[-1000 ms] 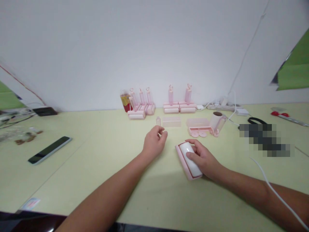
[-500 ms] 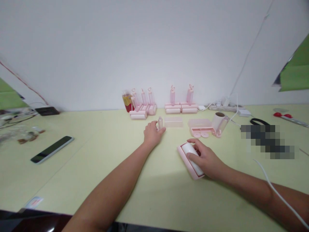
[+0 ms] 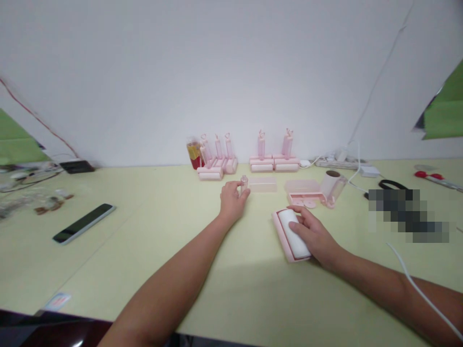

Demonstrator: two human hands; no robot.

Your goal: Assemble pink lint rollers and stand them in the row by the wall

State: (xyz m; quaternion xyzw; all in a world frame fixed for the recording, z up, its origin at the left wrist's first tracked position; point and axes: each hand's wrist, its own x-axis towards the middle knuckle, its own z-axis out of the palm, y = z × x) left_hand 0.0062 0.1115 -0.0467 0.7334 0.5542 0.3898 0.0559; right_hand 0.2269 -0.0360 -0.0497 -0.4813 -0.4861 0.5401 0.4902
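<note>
My left hand [image 3: 233, 199] is stretched forward on the pale yellow-green table [image 3: 152, 250], its fingers pinched round a small clear pink handle piece [image 3: 244, 183] that stands upright. My right hand [image 3: 313, 233] lies over a white roller seated in a pink tray [image 3: 291, 236], thumb and fingers closed along its sides. Just beyond lie a clear pink cover [image 3: 263, 184], a pink tray with round end caps [image 3: 306, 197] and a paper roll on a clear holder [image 3: 333, 187].
Two groups of assembled pink rollers [image 3: 217, 161] [image 3: 274, 156] stand at the wall beside a small red and yellow bottle [image 3: 194, 153]. A phone [image 3: 84, 222] lies at the left. A power strip [image 3: 340, 161], cables and red-handled scissors [image 3: 434, 178] are at the right.
My left hand reached forward from the table's middle and closed on the small handle piece. My right hand stayed on the roller in its tray.
</note>
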